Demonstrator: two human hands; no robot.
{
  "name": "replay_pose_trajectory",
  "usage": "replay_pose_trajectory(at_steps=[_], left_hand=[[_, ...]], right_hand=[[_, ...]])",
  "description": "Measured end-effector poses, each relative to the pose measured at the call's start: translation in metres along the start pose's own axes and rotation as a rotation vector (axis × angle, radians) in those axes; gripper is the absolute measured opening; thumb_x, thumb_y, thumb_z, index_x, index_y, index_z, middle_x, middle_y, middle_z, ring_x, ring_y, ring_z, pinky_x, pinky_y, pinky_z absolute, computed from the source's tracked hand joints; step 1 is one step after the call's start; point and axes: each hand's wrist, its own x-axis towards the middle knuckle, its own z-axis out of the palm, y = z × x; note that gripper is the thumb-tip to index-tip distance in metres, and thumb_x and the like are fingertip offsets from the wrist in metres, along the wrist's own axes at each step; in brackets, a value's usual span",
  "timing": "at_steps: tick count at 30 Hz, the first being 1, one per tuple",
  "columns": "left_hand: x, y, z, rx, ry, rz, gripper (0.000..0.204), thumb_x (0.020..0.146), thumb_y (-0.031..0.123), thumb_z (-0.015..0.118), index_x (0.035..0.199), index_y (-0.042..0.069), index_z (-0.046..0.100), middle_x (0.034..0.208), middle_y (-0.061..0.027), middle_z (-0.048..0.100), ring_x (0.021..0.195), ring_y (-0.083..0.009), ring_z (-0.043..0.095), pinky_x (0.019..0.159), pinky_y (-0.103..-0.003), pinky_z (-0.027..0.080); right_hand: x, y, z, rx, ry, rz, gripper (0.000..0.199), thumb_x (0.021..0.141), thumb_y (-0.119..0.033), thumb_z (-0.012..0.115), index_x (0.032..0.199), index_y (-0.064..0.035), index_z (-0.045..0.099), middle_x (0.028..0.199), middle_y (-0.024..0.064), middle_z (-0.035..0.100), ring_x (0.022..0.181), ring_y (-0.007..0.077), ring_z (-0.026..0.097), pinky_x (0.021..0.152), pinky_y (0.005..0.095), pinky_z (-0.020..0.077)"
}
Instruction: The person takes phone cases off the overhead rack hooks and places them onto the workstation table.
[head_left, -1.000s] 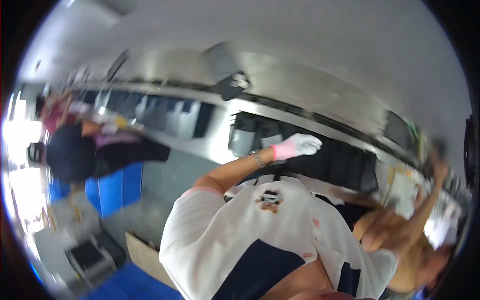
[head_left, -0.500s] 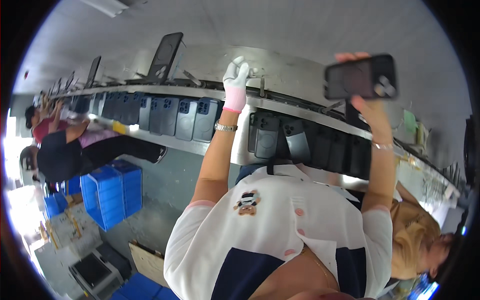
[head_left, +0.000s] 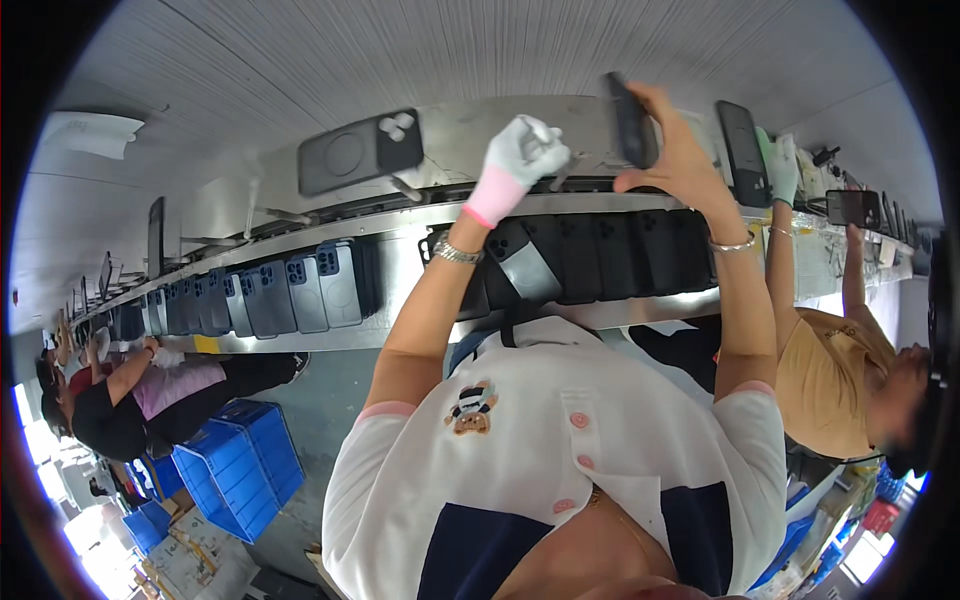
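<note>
Head view: my gloved left hand (head_left: pixel 520 150) is curled loosely, holding nothing I can make out; my bare right hand (head_left: pixel 672 150) has its fingers pinching a dark phone (head_left: pixel 632 118) above the bench (head_left: pixel 400 270).

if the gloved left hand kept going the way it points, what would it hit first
Likely the metal rail just beyond the left hand, beside the dark phone in the right hand; depth is unclear.

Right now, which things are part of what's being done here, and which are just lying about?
In use: dark phone case held in the right hand; gloved left hand raised beside it.
Lying about: propped grey case; row of dark cases below the hands; blue crates.
</note>
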Motion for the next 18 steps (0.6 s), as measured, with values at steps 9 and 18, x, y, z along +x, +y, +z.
replay_pose_trajectory(at_steps=[9, 18], left_hand=[[0.041, -0.053, 0.111, -0.233, -0.133, 0.101, 0.058, 0.076, 0.009, 0.079, 0.125, -0.003, 0.051, 0.104, -0.0070, 0.065, 0.092, -0.0135, 0.062, 0.082, -0.030, 0.053], [-0.136, -0.073, -0.033, 0.029, -0.008, -0.359, 0.037, 0.091, 0.007, 0.065, 0.126, -0.002, 0.056, 0.113, -0.0088, 0.066, 0.104, -0.0130, 0.063, 0.095, -0.028, 0.049]], right_hand=[[-0.027, 0.055, -0.052, -0.637, -0.169, 0.097, 0.090, 0.054, -0.035, 0.088, 0.130, -0.0052, 0.049, 0.123, 0.0138, 0.055, 0.116, 0.0350, 0.047, 0.101, 0.0455, 0.0343], [-0.113, 0.017, 0.099, -0.270, 0.219, 0.080, 0.052, 0.072, -0.027, 0.083, 0.108, -0.0015, 0.057, 0.106, 0.0131, 0.056, 0.096, 0.0288, 0.052, 0.084, 0.0369, 0.0442]])
